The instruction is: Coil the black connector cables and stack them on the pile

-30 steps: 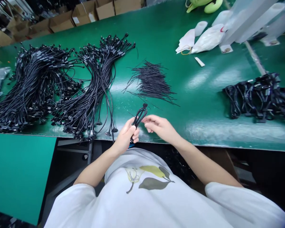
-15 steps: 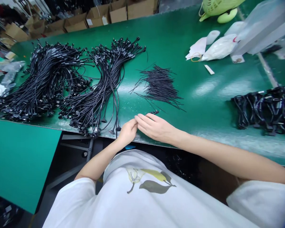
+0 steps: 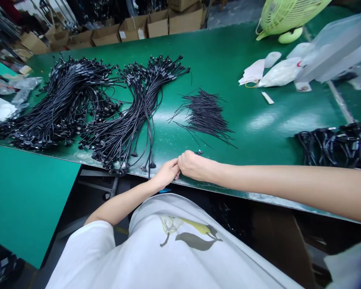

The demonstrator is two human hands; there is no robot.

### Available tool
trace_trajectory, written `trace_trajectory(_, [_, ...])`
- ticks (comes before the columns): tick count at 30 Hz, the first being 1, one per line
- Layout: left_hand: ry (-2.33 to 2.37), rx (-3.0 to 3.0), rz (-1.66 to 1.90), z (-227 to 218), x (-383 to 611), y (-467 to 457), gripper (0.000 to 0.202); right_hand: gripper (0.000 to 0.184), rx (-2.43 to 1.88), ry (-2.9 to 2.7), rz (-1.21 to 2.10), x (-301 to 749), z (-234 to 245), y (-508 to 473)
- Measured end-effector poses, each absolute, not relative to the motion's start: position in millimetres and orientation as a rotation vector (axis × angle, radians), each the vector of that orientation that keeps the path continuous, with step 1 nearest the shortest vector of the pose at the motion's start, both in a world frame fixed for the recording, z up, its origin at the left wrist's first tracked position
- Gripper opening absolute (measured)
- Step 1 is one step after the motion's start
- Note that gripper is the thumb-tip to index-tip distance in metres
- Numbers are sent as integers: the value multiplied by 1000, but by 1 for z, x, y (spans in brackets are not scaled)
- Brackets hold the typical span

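While your hands meet at the near edge of the tabletop (image 3: 258,140), the cable (image 3: 199,152) is mostly hidden, one end peeking just beyond your right hand (image 3: 193,165), the nearer one; its long axis you cannot tell. That hand is a tight fist, contents unseen. Your left hand (image 3: 167,174) curls closed, seemingly around the cable. Farther in lie thin black strips (image 3: 209,114).

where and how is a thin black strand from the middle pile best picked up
Probably by a tip at the near right edge of the pile, from the right: the strands bunch together mid-pile, while tips there stick out over the green tabletop.
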State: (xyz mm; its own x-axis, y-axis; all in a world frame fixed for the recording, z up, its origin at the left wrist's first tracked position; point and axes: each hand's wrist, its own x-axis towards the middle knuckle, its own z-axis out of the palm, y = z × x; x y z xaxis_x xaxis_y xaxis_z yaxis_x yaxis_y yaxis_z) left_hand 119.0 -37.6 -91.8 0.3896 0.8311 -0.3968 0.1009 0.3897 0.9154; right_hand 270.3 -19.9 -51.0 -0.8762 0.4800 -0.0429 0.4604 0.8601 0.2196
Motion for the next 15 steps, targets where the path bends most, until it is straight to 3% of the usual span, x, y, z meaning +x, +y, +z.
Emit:
trace_trajectory(2, [1126,1340,702,-95,122,-37,13,28,899,2884,101,270,-53,-13])
trace_trajectory(4, [1137,1504,774,-97,127,-34,25,24,1019,2801,-54,271,-52,-5])
trace_trajectory(7, [1200,1414,833,-98,136,-27,42,23,1325,2763,-248,274,-50,6])
trace_trajectory(9, [1171,1241,933,-96,140,-19,40,26,1640,2801,-489,275,-53,9])
trace_trajectory(12, [990,1086,1084,-88,134,-3,36,34,2061,2777,-1304,274,-63,8])
trace_trajectory(15, [872,1138,1075,-74,115,6,28,38,2005,2462,-2183,274,-71,2])
